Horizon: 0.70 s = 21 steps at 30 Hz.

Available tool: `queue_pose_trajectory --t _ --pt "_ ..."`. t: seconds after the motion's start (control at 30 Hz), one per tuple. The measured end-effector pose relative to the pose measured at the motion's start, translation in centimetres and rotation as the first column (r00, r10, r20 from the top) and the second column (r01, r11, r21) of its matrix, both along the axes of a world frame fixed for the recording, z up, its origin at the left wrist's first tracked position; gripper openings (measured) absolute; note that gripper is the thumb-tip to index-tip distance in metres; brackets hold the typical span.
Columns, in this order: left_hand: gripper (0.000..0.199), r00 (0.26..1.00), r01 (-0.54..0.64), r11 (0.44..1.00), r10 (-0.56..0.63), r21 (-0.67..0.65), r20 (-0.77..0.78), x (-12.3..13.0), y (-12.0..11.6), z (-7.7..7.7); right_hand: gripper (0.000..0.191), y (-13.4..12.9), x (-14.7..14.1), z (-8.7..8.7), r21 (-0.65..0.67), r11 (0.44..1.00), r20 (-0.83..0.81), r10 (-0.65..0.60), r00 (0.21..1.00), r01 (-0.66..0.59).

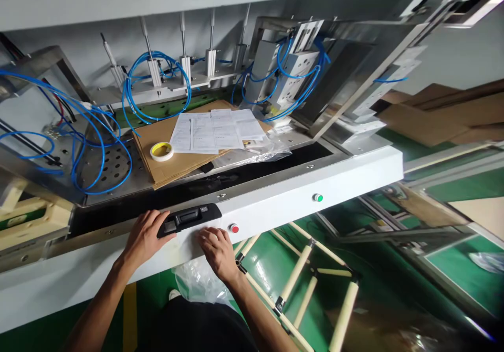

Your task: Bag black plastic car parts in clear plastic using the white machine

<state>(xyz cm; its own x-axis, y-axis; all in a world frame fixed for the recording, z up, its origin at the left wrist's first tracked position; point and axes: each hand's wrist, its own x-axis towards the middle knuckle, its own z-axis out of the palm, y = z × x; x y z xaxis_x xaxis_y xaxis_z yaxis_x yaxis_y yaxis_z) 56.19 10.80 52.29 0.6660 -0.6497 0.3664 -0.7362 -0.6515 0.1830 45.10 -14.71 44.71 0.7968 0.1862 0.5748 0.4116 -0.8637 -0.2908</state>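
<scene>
A black plastic door switch panel [189, 217], with a recessed grip and a small switch at its right end, rests on the front ledge of the machine. My left hand [148, 235] grips its left end, thumb on the near side and fingers over the far side. Just below the panel's right part, my right hand [217, 251] is against the white front face with curled fingers. Whatever those fingers hold, if anything, is hidden. A red button [234, 228] sits right beside my right hand.
Behind the ledge lie cardboard sheets [165, 169], printed papers [212, 131] and a tape roll [161, 151]. Blue air hoses [157, 116] loop around metal cylinders. A green button [318, 198] is farther right. A cream tube frame [295, 273] stands below; a clear plastic bag [200, 281] hangs under the ledge.
</scene>
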Motion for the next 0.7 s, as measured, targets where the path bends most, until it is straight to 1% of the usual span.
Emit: queue_pose_trajectory --t 0.17,0.23,0.3,0.37,0.4,0.47,0.5,0.53,0.57,0.6,0.67,0.7 --pt "0.048 0.999 0.000 1.000 -0.001 -0.016 -0.036 0.4 -0.4 -0.8 0.025 0.0 0.0 0.2 -0.007 1.000 -0.001 -0.016 1.000 0.016" --pt "0.051 0.999 -0.010 1.000 0.009 -0.027 -0.045 0.4 -0.7 -0.8 0.025 0.0 -0.1 0.5 -0.005 1.000 0.003 -0.013 1.000 0.013" --pt "0.060 0.999 -0.016 0.998 0.013 -0.055 -0.050 0.3 -0.6 -0.5 0.025 0.0 -0.1 1.0 0.000 1.000 0.002 -0.007 1.000 0.007" --pt "0.065 0.999 -0.043 0.989 0.039 -0.144 -0.031 0.0 0.4 -0.3 0.027 0.0 -0.1 1.7 0.009 1.000 -0.005 0.006 1.000 -0.006" --pt "0.062 0.997 -0.078 0.972 0.080 -0.220 -0.001 -0.4 1.2 -0.2 0.028 0.0 -0.1 2.2 0.015 1.000 -0.009 0.012 1.000 -0.012" --pt "0.051 0.971 -0.163 0.905 0.218 -0.394 0.099 -1.6 3.1 -0.5 0.030 0.1 -0.1 3.3 0.021 1.000 -0.011 0.019 1.000 -0.019" --pt "0.047 0.945 -0.189 0.870 0.287 -0.455 0.156 -2.5 4.1 -0.8 0.030 0.1 -0.1 3.8 0.019 1.000 -0.008 0.018 1.000 -0.018" --pt "0.045 0.923 -0.198 0.858 0.327 -0.475 0.205 -3.4 4.9 -1.1 0.029 0.1 0.0 4.3 0.012 1.000 -0.001 0.014 1.000 -0.014" --pt "0.046 0.914 -0.195 0.873 0.327 -0.448 0.241 -4.3 5.4 -1.5 0.028 0.1 0.1 4.8 0.002 1.000 0.007 0.011 1.000 -0.011" --pt "0.046 0.918 -0.185 0.904 0.299 -0.386 0.261 -5.2 5.7 -1.9 0.027 0.1 0.2 5.2 -0.009 1.000 0.014 0.010 1.000 -0.010" --pt "0.041 0.938 -0.173 0.953 0.236 -0.248 0.253 -6.6 5.7 -2.5 0.024 0.1 0.5 5.9 -0.030 0.999 0.023 0.020 1.000 -0.019" --pt "0.036 0.942 -0.180 0.961 0.230 -0.211 0.243 -7.0 5.4 -2.7 0.023 0.0 0.7 6.2 -0.037 0.999 0.022 0.032 0.999 -0.031"
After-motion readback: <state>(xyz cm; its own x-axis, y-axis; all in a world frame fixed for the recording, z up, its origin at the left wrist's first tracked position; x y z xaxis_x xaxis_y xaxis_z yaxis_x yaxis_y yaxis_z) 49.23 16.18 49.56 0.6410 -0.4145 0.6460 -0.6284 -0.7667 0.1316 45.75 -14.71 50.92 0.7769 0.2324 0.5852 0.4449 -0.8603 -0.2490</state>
